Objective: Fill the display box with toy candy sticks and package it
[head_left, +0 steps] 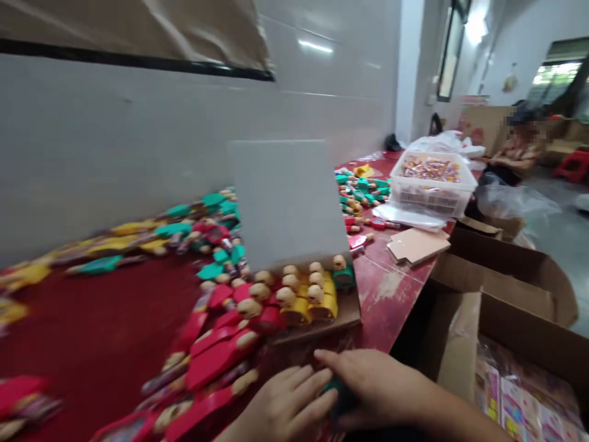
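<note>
At the bottom of the head view, my left hand (292, 402) and my right hand (377, 380) meet at the table's near edge. Between them is a dark green piece (335, 388), blurred and mostly covered by fingers; its kind does not show. Both hands are closed round it. Just beyond stands an open cardboard box (317, 331) with its white lid (289, 202) raised. Inside are rows of pieces with round wooden ends: yellow pieces (323, 307), red pieces (269, 319) and one green piece (343, 278). Loose red pieces (216, 356) lie left of my left hand.
More green, yellow and red pieces lie along the wall on the red table (105, 325). Farther right are a clear plastic bin (427, 193) of small wrapped items and cardboard sheets (416, 245). Open cartons (460, 344) stand beside the table. A person (515, 150) sits at the back right.
</note>
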Tool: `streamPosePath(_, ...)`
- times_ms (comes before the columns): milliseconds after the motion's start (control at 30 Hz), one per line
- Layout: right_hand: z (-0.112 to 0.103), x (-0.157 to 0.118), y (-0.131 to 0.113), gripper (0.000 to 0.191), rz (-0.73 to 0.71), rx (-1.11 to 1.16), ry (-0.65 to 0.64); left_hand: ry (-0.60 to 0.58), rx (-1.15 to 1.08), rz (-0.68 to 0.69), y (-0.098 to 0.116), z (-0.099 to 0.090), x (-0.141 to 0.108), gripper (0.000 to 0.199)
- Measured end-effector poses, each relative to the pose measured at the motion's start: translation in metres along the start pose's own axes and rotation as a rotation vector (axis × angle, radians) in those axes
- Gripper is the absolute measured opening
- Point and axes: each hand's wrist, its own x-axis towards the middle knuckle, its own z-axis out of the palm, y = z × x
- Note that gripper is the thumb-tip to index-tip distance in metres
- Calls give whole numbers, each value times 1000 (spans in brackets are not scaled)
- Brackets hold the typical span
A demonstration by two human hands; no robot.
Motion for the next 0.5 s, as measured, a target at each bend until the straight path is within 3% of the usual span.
streamPosePath(67,2,4,2,50,116,-25,76,125,42,-143,-11,-6,16,15)
streamPosePath(133,-5,11,17,14,216,32,316,152,108,-303,-30,-9,26,15)
streamPosePath(167,-10,16,27,8,245,59,482,124,146,-364,-41,-9,29,24)
streamPosePath(200,-14,22,37,16,260,74,670,66,189,-407,-54,-6,31,30)
streamPosePath(267,-16,37,57,23,247,86,1018,-107,257,-440,-79,6,30,35)
streamPosePath(300,-13,45,66,20,218,96,1130,-185,281,-468,-89,14,30,34)
streamPosePath(367,0,60,81,13,98,97,1201,-273,317,-541,-102,29,27,33)
streamPosePath(433,18,70,94,11,-48,40,1087,-273,341,-595,-106,39,26,34)
streamPosePath(500,32,76,103,12,-87,-49,976,-240,342,-610,-104,43,25,35)
